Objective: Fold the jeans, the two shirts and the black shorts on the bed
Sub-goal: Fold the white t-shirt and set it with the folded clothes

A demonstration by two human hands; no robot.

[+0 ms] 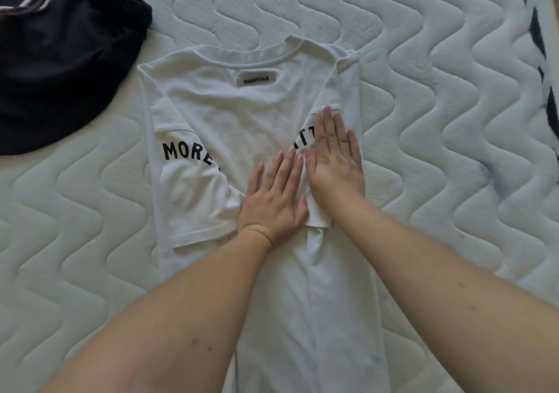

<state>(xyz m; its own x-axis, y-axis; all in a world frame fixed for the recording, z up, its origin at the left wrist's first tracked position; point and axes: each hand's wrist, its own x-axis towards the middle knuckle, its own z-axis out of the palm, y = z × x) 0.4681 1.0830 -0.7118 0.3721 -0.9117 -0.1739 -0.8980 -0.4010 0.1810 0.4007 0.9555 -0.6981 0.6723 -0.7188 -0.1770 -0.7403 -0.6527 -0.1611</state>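
A white T-shirt (211,102) lies back-up on the quilted bed (423,90), both sides folded in toward the middle. The left hand (272,199) and right hand (335,156) press flat on it, fingers straight, holding nothing. Black shorts (60,66) lie at upper left, apart from it.

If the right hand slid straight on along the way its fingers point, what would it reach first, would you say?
The right hand lies flat on the white cotton T-shirt, fingers pointing away and slightly left. It would probably first meet the folded-in sleeve edge just beyond its fingertips.
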